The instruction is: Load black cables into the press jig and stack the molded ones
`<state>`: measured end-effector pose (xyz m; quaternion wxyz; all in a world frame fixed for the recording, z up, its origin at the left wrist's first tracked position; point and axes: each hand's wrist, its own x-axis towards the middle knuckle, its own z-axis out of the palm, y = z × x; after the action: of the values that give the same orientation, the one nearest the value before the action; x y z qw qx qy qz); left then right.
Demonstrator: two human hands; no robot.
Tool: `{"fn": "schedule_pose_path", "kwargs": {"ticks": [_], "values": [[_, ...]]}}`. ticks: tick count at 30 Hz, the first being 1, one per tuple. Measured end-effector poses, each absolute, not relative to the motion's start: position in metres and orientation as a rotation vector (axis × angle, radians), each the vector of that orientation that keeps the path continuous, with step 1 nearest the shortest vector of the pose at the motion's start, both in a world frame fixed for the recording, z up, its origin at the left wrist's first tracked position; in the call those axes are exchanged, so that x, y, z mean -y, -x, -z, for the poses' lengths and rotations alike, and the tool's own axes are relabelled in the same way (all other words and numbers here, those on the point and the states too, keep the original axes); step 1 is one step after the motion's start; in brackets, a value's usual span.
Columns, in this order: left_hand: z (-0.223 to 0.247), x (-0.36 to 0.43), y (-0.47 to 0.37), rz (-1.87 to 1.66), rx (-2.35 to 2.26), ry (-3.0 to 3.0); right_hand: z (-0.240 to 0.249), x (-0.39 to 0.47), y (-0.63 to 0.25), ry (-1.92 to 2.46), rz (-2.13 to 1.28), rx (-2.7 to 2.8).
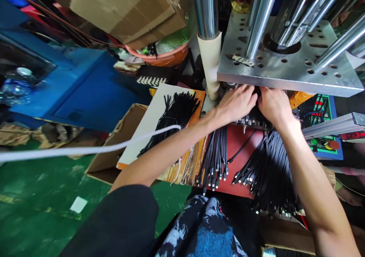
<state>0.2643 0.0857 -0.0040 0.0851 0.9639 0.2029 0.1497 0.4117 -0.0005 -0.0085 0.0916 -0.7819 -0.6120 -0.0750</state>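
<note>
Both of my hands reach under the thick steel plate (285, 74) of a press. My left hand (238, 103) has bent fingers whose tips disappear below the plate's front edge. Close beside it is my right hand (273, 105), its fingertips hidden there too. What they touch is out of sight. Below them runs a dark metal mould (251, 121) with small fittings. On the red work surface (242, 139) lie a bunch of black USB cables (215, 158) at left, one loose black cable (242, 147) and a larger cable bundle (273, 169) under my right forearm.
More black cables (176, 112) lie on a white board (145, 124) to the left. A white cord (85, 150) crosses above my left forearm. Shiny steel columns (207, 10) rise from the press. A control panel (327, 143) with buttons stands at right.
</note>
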Motion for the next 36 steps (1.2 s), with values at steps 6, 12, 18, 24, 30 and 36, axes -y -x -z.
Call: {"fn": "schedule_pose_path", "kwargs": {"ticks": [6,12,18,24,30,36], "values": [[0.028,0.001,-0.144,0.056,-1.175,-2.641,0.05,0.179,-0.341,2.782,-0.084,1.423],[0.071,-0.02,-0.124,0.097,-1.102,-2.336,0.078,0.215,-0.343,2.634,-0.381,1.166],[0.063,-0.015,-0.119,-0.079,-0.731,-1.508,0.061,0.211,-0.34,2.185,-0.543,0.711],[0.051,0.031,-0.133,-0.095,-0.584,-1.268,0.041,0.209,-0.3,1.902,-0.596,0.704],[0.022,0.05,-0.141,-0.228,-0.537,-1.416,0.03,0.201,-0.259,1.652,-0.878,0.888],[0.007,0.054,-0.123,-0.229,-0.445,-1.66,0.018,0.196,-0.264,1.577,-0.893,0.944]]}}
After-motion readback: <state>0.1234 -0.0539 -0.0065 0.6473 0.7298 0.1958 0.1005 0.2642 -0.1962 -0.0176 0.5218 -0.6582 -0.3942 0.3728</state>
